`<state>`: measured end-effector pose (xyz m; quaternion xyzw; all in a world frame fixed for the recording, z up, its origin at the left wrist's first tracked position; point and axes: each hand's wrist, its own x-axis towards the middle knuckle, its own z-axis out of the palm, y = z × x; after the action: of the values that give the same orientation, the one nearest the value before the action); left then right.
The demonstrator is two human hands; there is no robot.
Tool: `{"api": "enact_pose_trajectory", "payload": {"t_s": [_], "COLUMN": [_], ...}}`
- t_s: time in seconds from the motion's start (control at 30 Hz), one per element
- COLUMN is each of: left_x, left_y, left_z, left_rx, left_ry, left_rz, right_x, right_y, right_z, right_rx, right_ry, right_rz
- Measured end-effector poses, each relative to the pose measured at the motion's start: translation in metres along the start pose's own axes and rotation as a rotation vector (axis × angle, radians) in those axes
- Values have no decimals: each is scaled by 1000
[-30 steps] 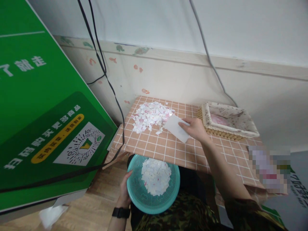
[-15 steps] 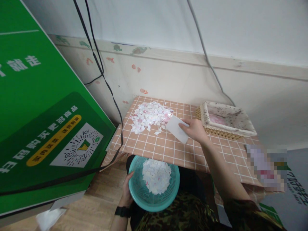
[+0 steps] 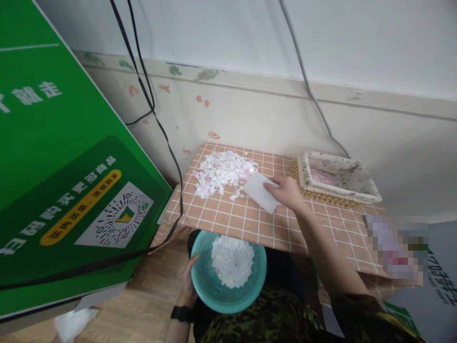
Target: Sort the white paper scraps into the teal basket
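Note:
My left hand (image 3: 189, 282) grips the rim of a teal plastic colander (image 3: 205, 286) at its left side, below the table's front edge. Inside it lies a heap of white paper scraps (image 3: 233, 262). Over the table, my right hand (image 3: 283, 191) pinches a flat white card (image 3: 260, 191) between thumb and fingers. The card is tilted, its far end close beside a loose pile of torn white and pink paper scraps (image 3: 224, 172). A few scraps lie apart in front of that pile, near the card's left edge.
The table (image 3: 214, 214) has a brown checked cloth. A lined wicker basket (image 3: 342, 193) stands at its back right. Black cables (image 3: 167, 138) hang at the left, crossing the table's left corner, beside a green panel (image 3: 71, 143). A wall (image 3: 250, 124) runs behind.
My right hand and the white card have shifted slightly to the left, toward the loose scraps. My left hand and the colander stay in place.

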<state>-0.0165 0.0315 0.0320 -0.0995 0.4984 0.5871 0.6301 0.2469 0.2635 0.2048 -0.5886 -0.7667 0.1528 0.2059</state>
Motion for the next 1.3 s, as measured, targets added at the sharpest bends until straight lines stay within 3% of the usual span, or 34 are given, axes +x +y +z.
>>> {"api": "enact_pose_trajectory", "payload": {"t_s": [0.13,0.27,0.47,0.73,0.93,1.3], "left_x": [0,1,3,4,6,6], "left_y": [0,0,-1,-2,-3,-4], "left_z": [-1,-3,-5,-7,-7,-7], "left_rx": [1,-6,-14,-36,-51,-54], "left_ry": [-12,-1,-40,-56,-38,-35], "left_rz": [-36,19,-26,-34,17,-9], "right_x": [2,3,2,-1,-16,-44], "right_y": [-1,-3,-4,-10,-11,-14], "right_z": [1,4,7,12,9,9], "right_rx": [-11,-12,39,60,112,-38], "right_ry": [38,62,-29,-29,16,77], "right_rz": [29,10,-51,-75,-83,-98]}}
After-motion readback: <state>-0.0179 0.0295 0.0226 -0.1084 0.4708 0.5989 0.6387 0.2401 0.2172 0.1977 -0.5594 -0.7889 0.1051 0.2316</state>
